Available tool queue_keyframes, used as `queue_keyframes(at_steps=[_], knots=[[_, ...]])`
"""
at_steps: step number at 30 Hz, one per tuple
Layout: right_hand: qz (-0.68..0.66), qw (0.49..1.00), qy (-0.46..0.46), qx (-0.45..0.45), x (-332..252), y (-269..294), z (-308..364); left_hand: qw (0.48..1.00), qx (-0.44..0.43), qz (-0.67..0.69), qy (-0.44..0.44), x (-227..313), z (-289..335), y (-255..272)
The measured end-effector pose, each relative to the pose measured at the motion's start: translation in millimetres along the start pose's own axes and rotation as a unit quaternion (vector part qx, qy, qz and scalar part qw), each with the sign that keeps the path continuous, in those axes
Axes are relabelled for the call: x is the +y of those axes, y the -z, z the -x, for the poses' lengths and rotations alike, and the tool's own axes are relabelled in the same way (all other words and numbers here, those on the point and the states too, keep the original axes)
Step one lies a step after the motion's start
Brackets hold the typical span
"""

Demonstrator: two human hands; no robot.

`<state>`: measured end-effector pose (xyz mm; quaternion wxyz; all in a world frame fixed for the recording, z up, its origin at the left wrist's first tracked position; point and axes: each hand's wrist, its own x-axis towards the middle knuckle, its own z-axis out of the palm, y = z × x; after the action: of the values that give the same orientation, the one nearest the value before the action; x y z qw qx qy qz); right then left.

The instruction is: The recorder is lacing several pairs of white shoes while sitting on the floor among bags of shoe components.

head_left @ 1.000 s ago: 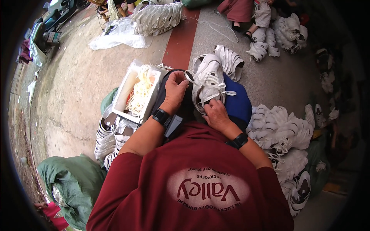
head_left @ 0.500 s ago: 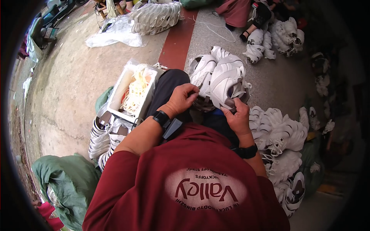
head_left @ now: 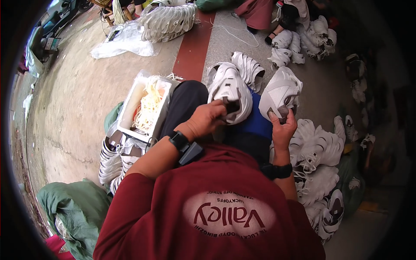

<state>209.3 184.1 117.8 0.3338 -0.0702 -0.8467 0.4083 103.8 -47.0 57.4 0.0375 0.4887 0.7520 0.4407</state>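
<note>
My left hand is closed on the near edge of a white shoe upper with grey trim, lying over my lap. In my right hand, thumb and fingers pinch the dark heel end of a second white shoe upper, held up to the right and apart from the first. Behind the left one sits a nested stack of white uppers. Blue material shows on my lap between the two uppers. The left fingertips are partly hidden by the upper's edge.
Left of my knee stands a white box holding cream laces. Piled white uppers lie close on my right, striped ones on my left. A green sack is at lower left. Another person's foot shows ahead.
My right hand has moved right with its shoe upper, separating it from the others. The upper at my left hand has turned, its opening now toward me, and the blue material is uncovered.
</note>
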Motion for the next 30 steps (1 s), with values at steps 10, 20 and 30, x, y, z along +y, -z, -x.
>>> queue_keyframes(at_steps=[10,20,30], knots=[[0.081,0.947,0.087,-0.297,-19.1,-58.4,6.5,0.874,0.301,0.35,0.15,-20.2,30.0,70.5],[-0.117,0.959,-0.068,-0.248,36.8,-73.7,19.6,0.98,0.128,0.101,0.11,24.4,12.1,47.0],[-0.016,0.996,0.003,-0.084,40.3,-75.0,-14.3,0.985,-0.136,-0.104,-0.02,24.2,-23.4,-12.4]])
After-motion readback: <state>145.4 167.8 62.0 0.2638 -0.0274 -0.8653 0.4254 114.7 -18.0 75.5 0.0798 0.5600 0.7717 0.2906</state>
